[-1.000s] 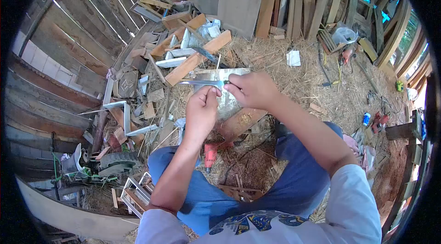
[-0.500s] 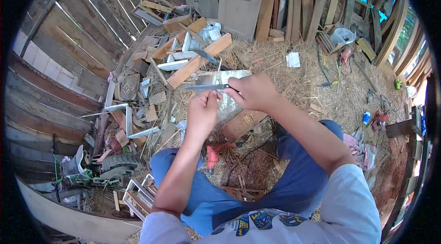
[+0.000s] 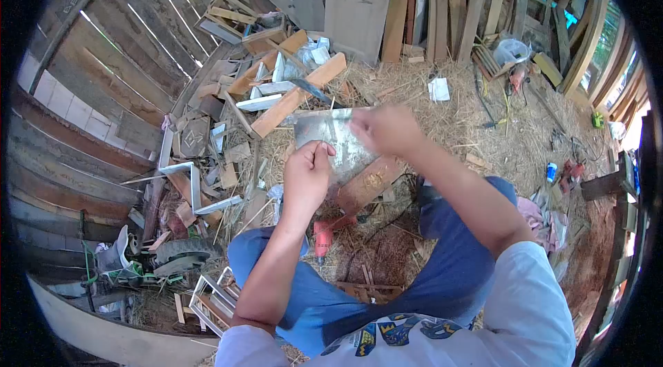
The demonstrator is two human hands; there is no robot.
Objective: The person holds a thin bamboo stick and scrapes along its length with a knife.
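Note:
My left hand (image 3: pixel 308 170) is closed in a pinch, thumb against fingers; what sits between them is too small to make out. To its right, my right hand (image 3: pixel 388 132) is smeared by motion but looks curled like a fist. The knife it gripped half a second ago is lost in the blur, with only a dark streak near the fingers. Below both hands lies a flat, shiny metal-like sheet (image 3: pixel 314 131). A reddish-brown wooden board (image 3: pixel 371 185) slants beside it, nearer to me. A red power drill (image 3: pixel 322 237) lies on the ground between my legs.
Ahead on the left, a wooden plank (image 3: pixel 298 96) rests on a heap of offcuts and white pieces. A bent white frame (image 3: pixel 195 187) stands at the left. Upright boards (image 3: pixel 359 8) lean at the back. Straw and shavings (image 3: pixel 442 132) cover the ground; a blue can (image 3: pixel 551 172) is at right.
My right hand has moved slightly and is now blurred; the knife blade, plain before above my left hand, no longer shows clearly. My left hand stays nearly in place, still pinched.

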